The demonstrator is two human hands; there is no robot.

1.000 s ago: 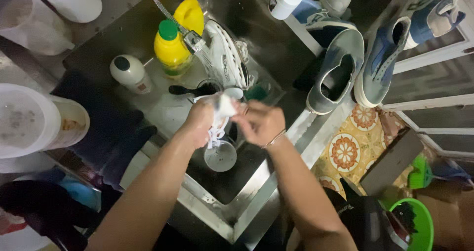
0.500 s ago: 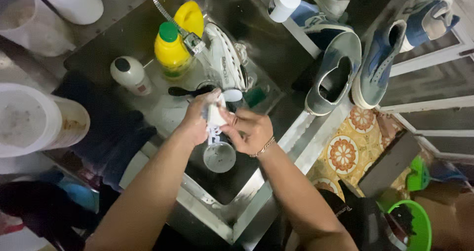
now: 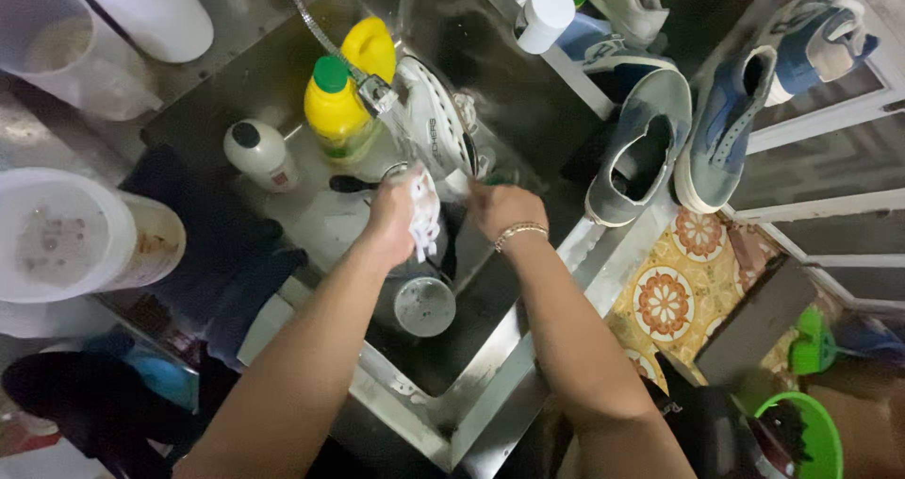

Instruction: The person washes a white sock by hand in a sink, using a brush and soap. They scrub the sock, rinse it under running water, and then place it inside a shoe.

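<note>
My left hand (image 3: 394, 217) grips a white cloth-like item (image 3: 423, 217), wet and crumpled, over a steel sink (image 3: 415, 413). My right hand (image 3: 502, 209), with a bracelet on the wrist, reaches toward the white sneaker (image 3: 434, 125) lying under the tap (image 3: 375, 92); its fingers are hidden behind the hand, and what they touch is unclear. Below the hands a small round metal lid or cup (image 3: 424, 306) lies in the sink.
A yellow bottle with a green cap (image 3: 335, 111) and a white bottle (image 3: 259, 151) stand at the sink's back. Grey and blue shoes (image 3: 646, 149) rest on the right rim. Plastic tubs (image 3: 66, 234) sit left. A green bucket (image 3: 801, 432) stands on the patterned floor.
The right hand has moved up and away from the left hand, toward the sneaker under the tap. The left hand keeps hold of the white item.
</note>
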